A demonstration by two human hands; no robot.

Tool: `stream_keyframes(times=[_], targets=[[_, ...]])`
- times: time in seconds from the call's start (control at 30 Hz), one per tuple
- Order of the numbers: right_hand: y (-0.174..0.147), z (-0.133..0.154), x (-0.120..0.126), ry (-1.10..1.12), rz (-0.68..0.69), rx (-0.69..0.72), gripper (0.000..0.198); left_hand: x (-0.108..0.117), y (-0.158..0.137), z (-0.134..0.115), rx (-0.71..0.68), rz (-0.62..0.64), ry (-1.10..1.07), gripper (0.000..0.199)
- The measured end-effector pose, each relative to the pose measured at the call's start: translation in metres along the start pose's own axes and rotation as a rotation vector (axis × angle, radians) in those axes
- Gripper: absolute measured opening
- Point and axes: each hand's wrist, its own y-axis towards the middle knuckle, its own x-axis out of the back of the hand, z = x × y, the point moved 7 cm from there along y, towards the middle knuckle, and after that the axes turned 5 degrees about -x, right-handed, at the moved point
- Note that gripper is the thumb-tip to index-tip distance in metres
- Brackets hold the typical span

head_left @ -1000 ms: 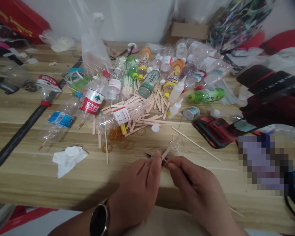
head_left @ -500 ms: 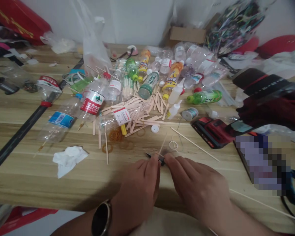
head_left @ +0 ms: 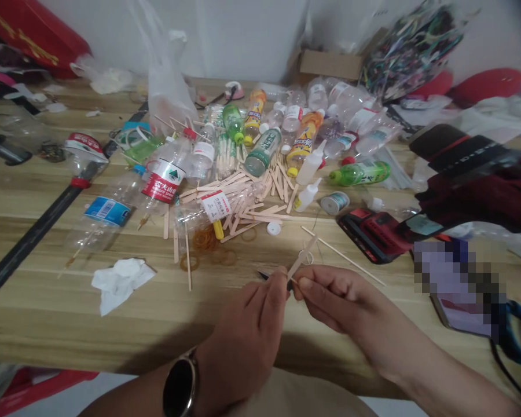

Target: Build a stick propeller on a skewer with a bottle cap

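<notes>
Just below the centre of the frame, we bring both hands close together over the table [head_left: 69, 327]. Our left hand [head_left: 252, 315] has its fingers closed, gripping a flat stick [head_left: 303, 258] that slants up towards the upper right. Our right hand [head_left: 336, 289] pinches a thin stick [head_left: 294, 281] between thumb and forefinger, only a short pale end of it showing beside the flat stick. A dark pointed tool [head_left: 264, 275] pokes out left of our left fingertips; we cannot tell whether either hand grips it. We wear a watch [head_left: 180, 385] on the left wrist.

Behind the flat stick we see a white ring [head_left: 305, 256], and right of that a skewer [head_left: 342, 255] lying aslant. Rubber bands [head_left: 205, 238] lie left of centre, just beside a clear bottle [head_left: 216, 205]. Above them, at the middle of the frame, we have a heap of sticks [head_left: 278, 179], with more bottles [head_left: 304, 139] behind. A spool [head_left: 334, 202] sits near the drill [head_left: 417, 223] at right. At lower left lies a crumpled tissue [head_left: 121, 282].
</notes>
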Motion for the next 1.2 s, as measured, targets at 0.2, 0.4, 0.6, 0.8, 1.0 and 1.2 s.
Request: stream_keyframes(times=[0.2, 0.4, 0.6, 0.8, 1.0, 1.2], targets=[[-0.028, 0.027, -0.009, -0.984, -0.473, 0.695, 0.028, -0.006, -0.003, 0.005, 0.128, 0.020, -0.059, 0.028], [0.000, 0.012, 0.001, -0.146, -0.067, 0.136, 0.029, -0.002, 0.000, 0.000, 0.012, 0.015, 0.041, 0.029], [0.001, -0.015, -0.009, 0.494, 0.185, -0.298, 0.037, 0.004, -0.001, -0.002, -0.036, -0.019, 0.006, 0.031], [-0.001, -0.021, -0.013, 0.430, 0.260, -0.296, 0.036, 0.002, -0.003, 0.004, 0.017, -0.007, -0.120, 0.033], [-0.023, 0.028, -0.002, -0.894, -0.424, 0.603, 0.031, -0.008, -0.002, 0.004, 0.103, 0.004, -0.163, 0.027], [-0.022, 0.025, 0.001, -0.807, -0.381, 0.530, 0.027, -0.008, 0.000, -0.001, 0.055, 0.019, -0.106, 0.028]])
